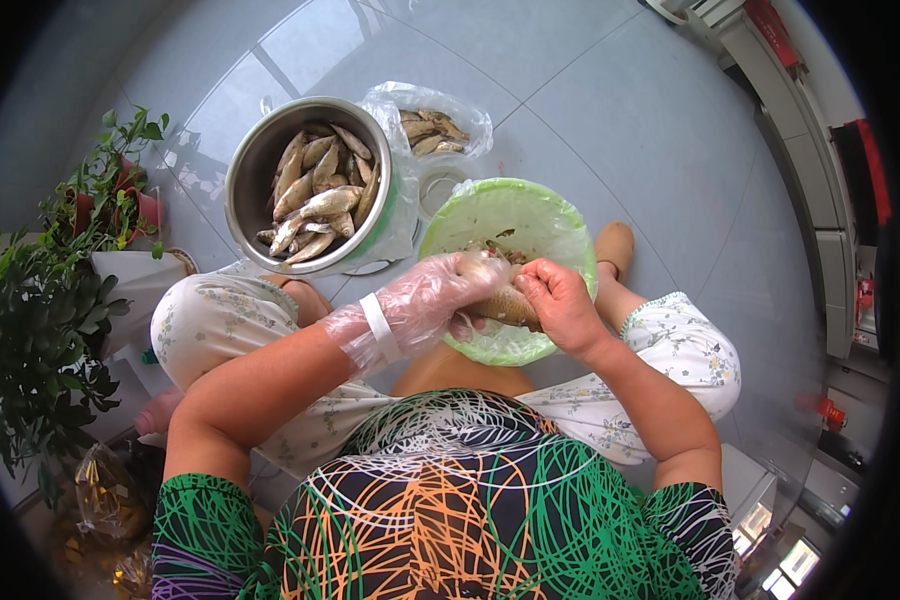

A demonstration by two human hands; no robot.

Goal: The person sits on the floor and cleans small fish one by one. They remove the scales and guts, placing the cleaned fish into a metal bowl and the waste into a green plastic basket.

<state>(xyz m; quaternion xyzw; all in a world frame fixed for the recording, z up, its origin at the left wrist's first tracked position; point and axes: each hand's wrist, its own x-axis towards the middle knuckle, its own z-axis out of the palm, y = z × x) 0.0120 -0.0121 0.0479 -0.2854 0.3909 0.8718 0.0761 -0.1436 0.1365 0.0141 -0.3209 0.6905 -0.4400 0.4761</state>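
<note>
My left hand (461,285), in a clear plastic glove with a white band at the wrist, grips a scaly fish (511,306). Bare, my right hand (562,301) has its fingertips pinched together at the upper side of that fish; whatever lies between them is hidden. Both hands are above a light-green basin (562,201) lined with thin clear plastic, where dark and reddish scraps (504,247) show. To the upper left stands a steel pot (241,187) full of small whole fish (319,191).
Behind the pot, a clear plastic bag (480,124) holds more fish (431,135). Potted plants (37,330) and a white planter (139,274) stand at the left. Cabinets (814,180) line the right side. Grey floor tiles (645,112) surround the containers.
</note>
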